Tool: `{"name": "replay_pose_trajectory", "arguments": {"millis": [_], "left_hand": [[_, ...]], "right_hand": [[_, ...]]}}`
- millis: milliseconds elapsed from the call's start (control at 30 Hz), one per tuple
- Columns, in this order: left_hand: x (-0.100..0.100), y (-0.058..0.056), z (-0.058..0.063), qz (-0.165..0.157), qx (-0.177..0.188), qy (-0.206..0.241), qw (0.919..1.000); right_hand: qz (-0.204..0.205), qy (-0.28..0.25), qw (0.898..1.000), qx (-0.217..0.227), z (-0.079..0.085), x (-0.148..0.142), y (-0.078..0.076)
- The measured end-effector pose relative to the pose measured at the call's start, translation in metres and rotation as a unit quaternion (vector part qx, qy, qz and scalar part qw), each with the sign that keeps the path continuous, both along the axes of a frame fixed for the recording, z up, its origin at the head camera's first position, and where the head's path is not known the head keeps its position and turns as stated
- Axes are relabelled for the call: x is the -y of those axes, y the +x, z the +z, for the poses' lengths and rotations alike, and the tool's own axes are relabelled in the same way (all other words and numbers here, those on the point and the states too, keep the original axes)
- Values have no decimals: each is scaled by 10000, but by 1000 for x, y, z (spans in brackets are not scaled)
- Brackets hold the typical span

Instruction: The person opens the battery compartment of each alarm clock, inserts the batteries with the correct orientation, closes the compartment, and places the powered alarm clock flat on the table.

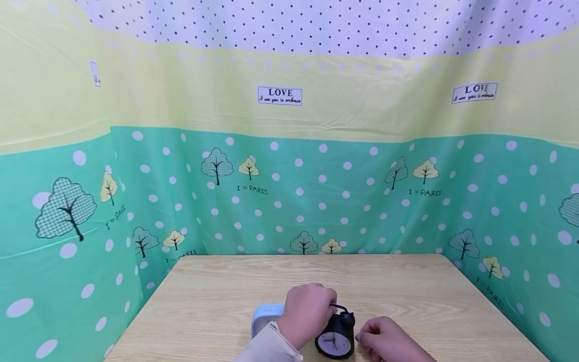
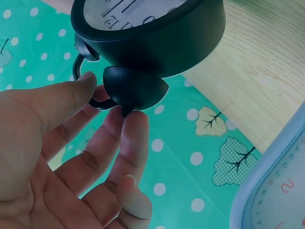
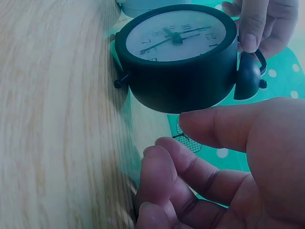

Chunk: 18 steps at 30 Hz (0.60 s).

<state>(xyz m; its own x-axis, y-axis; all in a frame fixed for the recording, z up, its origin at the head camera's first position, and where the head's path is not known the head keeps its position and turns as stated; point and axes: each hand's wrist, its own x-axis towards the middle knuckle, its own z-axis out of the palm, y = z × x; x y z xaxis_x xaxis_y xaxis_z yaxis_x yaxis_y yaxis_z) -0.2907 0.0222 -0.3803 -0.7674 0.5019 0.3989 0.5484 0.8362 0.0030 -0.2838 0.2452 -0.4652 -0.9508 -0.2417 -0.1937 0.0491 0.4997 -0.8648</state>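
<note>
A black twin-bell alarm clock (image 1: 334, 345) stands on the wooden table, its white dial towards me. From above, my left hand (image 1: 307, 312) pinches the thin wire handle (image 2: 77, 67) on its top, and a fingertip is by one black bell (image 2: 133, 88). Close to the clock's right side is my right hand (image 1: 390, 340). In the right wrist view its thumb (image 3: 214, 126) is near the black casing (image 3: 183, 88), and I cannot tell whether they touch. Its fingers are loosely bent with nothing between them.
Left of the clock, partly behind my left hand, stands a light blue object (image 1: 267, 310). The left wrist view shows its numbered dial (image 2: 286, 191). Green and yellow patterned cloth (image 1: 280, 201) hangs around the wooden table (image 1: 217, 281).
</note>
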Motion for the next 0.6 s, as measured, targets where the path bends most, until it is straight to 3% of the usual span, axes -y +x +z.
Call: {"name": "replay_pose_trajectory", "arguments": {"millis": [600], "left_hand": [[-4, -4, -1, 317, -99, 48, 9994]], "right_hand": [[6, -66, 10000, 56, -1, -2, -1]]}}
